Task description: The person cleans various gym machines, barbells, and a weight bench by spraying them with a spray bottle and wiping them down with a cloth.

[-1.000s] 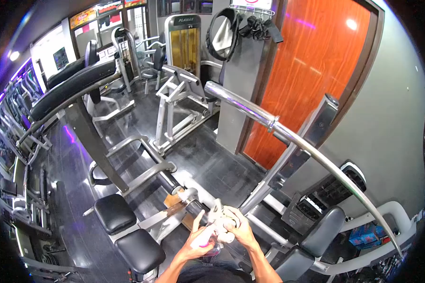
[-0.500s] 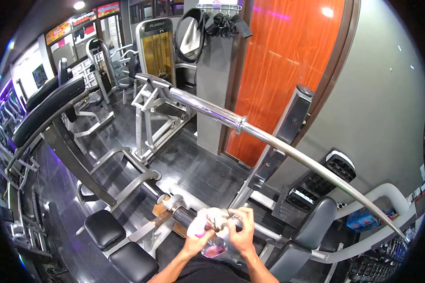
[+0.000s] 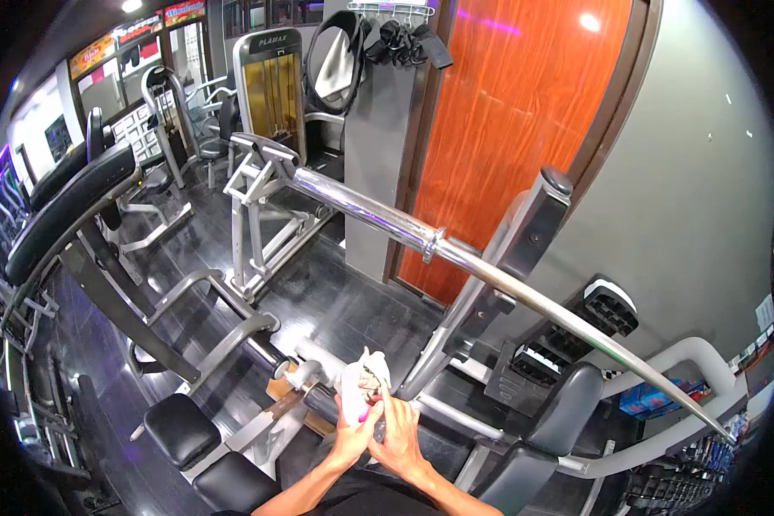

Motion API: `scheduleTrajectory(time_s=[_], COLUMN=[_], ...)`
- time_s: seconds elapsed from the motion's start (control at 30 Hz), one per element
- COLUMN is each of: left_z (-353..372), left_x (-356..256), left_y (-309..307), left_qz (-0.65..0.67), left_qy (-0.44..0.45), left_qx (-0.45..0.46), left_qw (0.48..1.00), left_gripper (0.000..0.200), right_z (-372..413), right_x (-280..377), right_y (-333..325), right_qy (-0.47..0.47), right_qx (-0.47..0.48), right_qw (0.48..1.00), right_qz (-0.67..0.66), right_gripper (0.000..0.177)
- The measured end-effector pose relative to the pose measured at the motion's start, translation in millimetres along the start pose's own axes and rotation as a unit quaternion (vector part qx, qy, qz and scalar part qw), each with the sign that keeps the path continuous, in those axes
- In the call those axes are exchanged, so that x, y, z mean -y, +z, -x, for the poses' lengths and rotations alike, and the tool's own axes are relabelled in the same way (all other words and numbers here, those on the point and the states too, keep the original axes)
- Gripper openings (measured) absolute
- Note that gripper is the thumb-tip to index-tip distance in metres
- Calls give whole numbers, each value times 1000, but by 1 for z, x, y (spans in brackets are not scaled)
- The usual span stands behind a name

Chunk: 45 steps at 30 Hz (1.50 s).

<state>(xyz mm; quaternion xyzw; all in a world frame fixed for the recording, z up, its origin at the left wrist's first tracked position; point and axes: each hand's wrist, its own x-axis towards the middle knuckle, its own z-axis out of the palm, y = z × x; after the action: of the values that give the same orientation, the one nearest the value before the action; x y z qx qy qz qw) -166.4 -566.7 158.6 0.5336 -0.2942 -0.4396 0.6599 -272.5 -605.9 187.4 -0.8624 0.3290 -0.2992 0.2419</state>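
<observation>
A crumpled white cloth (image 3: 373, 368) is bunched up in front of my body, with darker printed or shadowed patches in its folds. My left hand (image 3: 350, 437) is closed around its left side, and a small bright pink spot shows by the thumb. My right hand (image 3: 399, 437) is against the cloth's lower right side, its fingers pressed together and touching the left hand. What lies beneath the palms is hidden. Just beyond the hands is the black roller pad (image 3: 320, 401) of a bench.
A chrome barbell (image 3: 525, 288) slants across above the hands, by a grey upright (image 3: 525, 232). Black bench pads (image 3: 182, 430) stand at left, a black seat (image 3: 568, 404) at right. Behind are a wooden door (image 3: 516, 112) and a weight machine (image 3: 271, 95).
My right hand has turned from pinching the cloth to lying flatter beside my left. The clear bottle with pink on it, seen below the hands before, is now out of sight. The view shifted slightly.
</observation>
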Motion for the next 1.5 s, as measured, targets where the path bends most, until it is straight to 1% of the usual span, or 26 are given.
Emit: scheduleTrajectory(time_s=[0.1, 0.17, 0.2, 0.23, 0.3, 0.33, 0.37, 0.43, 0.47, 0.5, 0.57, 0.6, 0.7, 0.77, 0.87, 0.9, 0.97, 1.0, 1.03, 1.13, 1.27, 1.33, 1.37, 1.43, 1.47, 1.5], left_z=[-6, -10, -15, -19, -26, -32, -42, -62, -72, -84, -102, -112, -140, -158, -183, -187, -196, -199, -202, -213, -225, -228, -227, -220, -217, -215], left_x=[-8, -11, -17, -21, -32, -50, -40, -70, -75, -69, -75, -77, -87, -93, -87, -91, -104, -110, -109, -99, -92, -94, -95, -96, -93, -91], left_y=[-9, -16, -22, -29, -42, -46, -54, -69, -79, -85, -96, -99, -109, -113, -120, -121, -116, -113, -114, -115, -115, -114, -114, -109, -104, -107], left_qz=[-5, -249, -148, -148, -274, -193, 3, 32, 23, 13, 62, 79, 154, 155, 277, 277, 390, 439, 440, 508, 526, 462, 462, 250, 239, 238], left_qy=[8, 101, 15, 13, 76, 58, 15, 5, -20, 29, 43, 40, 69, 97, 21, 20, -46, -62, -64, -58, -59, -79, -80, -87, -75, -75], left_qx=[13, -6, 56, 58, 110, 156, 182, 211, 209, 191, 144, 95, 52, 75, 106, 107, 138, 155, 157, 246, 302, 284, 285, 187, 135, 133], left_qw=[1000, 963, 987, 987, 953, 967, 983, 977, 977, 981, 987, 991, 984, 980, 955, 955, 909, 883, 882, 823, 793, 836, 836, 946, 959, 959], left_gripper=[66, 73, 88, 88, 87, 83, 75, 66, 63, 54, 40, 31, 26, 26, 51, 51, 53, 55, 55, 70, 73, 66, 66, 58, 48, 48], right_z=[-13, -22, -26, -33, -48, -56, -65, -77, -85, -92, -108, -117, -134, -148, -175, -182, -194, -198, -199, -202, -208, -214, -217, -223, -222, -223], right_x=[-8, -19, -21, -23, -26, -27, -30, -28, -27, -19, 0, 1, 9, 10, 29, 34, 38, 40, 39, 36, 43, 50, 49, 48, 50, 48], right_y=[11, 16, 15, 12, 7, 5, 5, 4, 6, 6, 2, 2, 11, 12, 6, 4, -1, -3, -3, -2, -4, -1, 1, 6, 11, 13], right_qy=[-8, -45, -52, -51, -116, -104, -123, -62, -86, -86, -106, -154, -111, -101, -61, -60, -75, -49, -47, 54, 50, 40, 41, -58, -14, -14], right_qx=[9, 34, 59, 59, 114, 131, 107, 93, 66, 63, -4, -19, -50, -45, -45, -45, -53, -58, -59, -32, -42, -76, -77, -120, -121, -120], right_qw=[1000, 994, 990, 990, 979, 976, 972, 964, 964, 964, 960, 962, 947, 954, 949, 949, 975, 976, 977, 963, 978, 979, 979, 988, 986, 986], right_qz=[-22, -97, -115, -116, -123, -140, -171, -241, -244, -242, -261, -223, -298, -278, -307, -306, -205, -204, -202, -261, -198, -182, -181, -77, -117, -118], right_gripper=[96, 92, 91, 91, 87, 80, 73, 66, 63, 63, 52, 64, 62, 61, 60, 60, 49, 46, 46, 44, 40, 34, 34, 30, 31, 31])
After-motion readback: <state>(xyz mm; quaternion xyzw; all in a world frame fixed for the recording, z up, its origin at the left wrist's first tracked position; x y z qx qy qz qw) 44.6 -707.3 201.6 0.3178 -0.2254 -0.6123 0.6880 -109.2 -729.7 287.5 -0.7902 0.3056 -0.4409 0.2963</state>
